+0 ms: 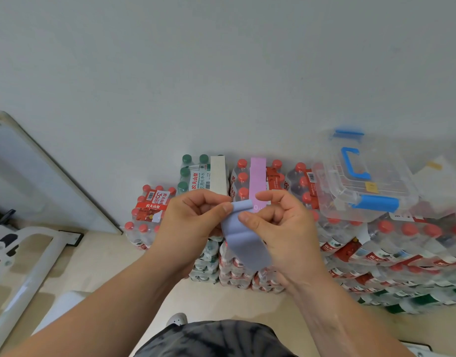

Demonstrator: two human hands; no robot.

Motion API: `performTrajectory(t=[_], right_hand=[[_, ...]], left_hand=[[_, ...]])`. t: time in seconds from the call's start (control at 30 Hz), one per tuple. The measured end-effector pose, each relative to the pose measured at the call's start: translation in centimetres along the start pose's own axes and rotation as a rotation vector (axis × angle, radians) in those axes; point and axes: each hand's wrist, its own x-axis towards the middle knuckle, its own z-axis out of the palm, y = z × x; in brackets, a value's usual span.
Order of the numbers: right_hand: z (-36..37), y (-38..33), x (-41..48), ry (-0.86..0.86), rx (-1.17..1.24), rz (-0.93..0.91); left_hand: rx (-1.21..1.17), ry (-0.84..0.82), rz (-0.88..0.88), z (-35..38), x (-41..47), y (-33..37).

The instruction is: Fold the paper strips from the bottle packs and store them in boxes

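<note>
I have the blue paper strip (243,243) up in the air between both hands, in front of the stacked bottle packs (376,243) and resting on nothing. My left hand (193,217) pinches its top end from the left, thumb against curled fingers. My right hand (281,228) pinches the same end from the right, thumb on the near face. The top edge is curled over into a small roll or fold, and the rest hangs loose between my palms, slightly blurred.

I judge the strip to be very light and limp. It looks thin enough to crease under a thumb, and it could tear or crumple if I pull my hands apart hard. I would hold it at its side edges, close to the fold line, flat between thumb and finger with light pressure.

A pink strip (258,176) lies across the top of a red-capped pack (242,177) at the stack's back edge. A white strip (218,173) lies across the green-capped pack (193,173) to its left. The clear box (392,179) with blue latches sits on the stack's top right corner, lid on as far as I can tell.
</note>
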Motion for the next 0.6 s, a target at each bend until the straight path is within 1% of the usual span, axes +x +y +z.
performTrajectory(t=[0.1, 0.27, 0.53, 0.6], right_hand=[[-0.11, -0.07, 0.06, -0.001, -0.016, -0.013], [-0.09, -0.07, -0.10, -0.003, 0.027, -0.004], [-0.03, -0.62, -0.72, 0.066, 0.030, -0.032], [-0.20, -0.71, -0.68, 0.071, -0.003, -0.051]], left_hand=[[0.006, 0.006, 0.001, 0.04, -0.22, 0.07], [0.001, 0.018, 0.019, 0.03, -0.17, 0.03], [0.031, -0.039, 0.086, 0.31, -0.47, 0.09], [0.044, -0.053, 0.102, 0.46, -0.53, 0.15]])
